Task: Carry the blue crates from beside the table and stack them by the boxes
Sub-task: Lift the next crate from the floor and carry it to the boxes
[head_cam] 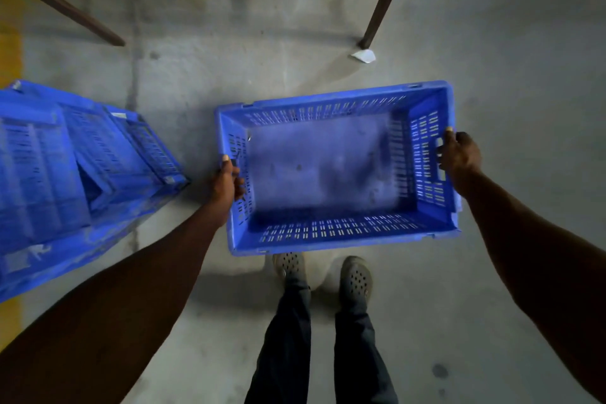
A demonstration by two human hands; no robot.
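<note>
An empty blue slotted crate (334,239) hangs level in front of me, above my feet. My left hand (226,184) grips its left short wall at the handle slot. My right hand (459,154) grips the right short wall, fingers through the handle slot. To the left, a pile of more blue crates (65,180) lies tilted on the floor, nested into one another.
Two dark metal table legs (383,0) slant down to the concrete floor ahead, one left and one right. A white scrap (364,56) lies by the right leg's foot. A yellow painted line (10,43) runs along the far left. My shoes (355,279) stand just under the crate.
</note>
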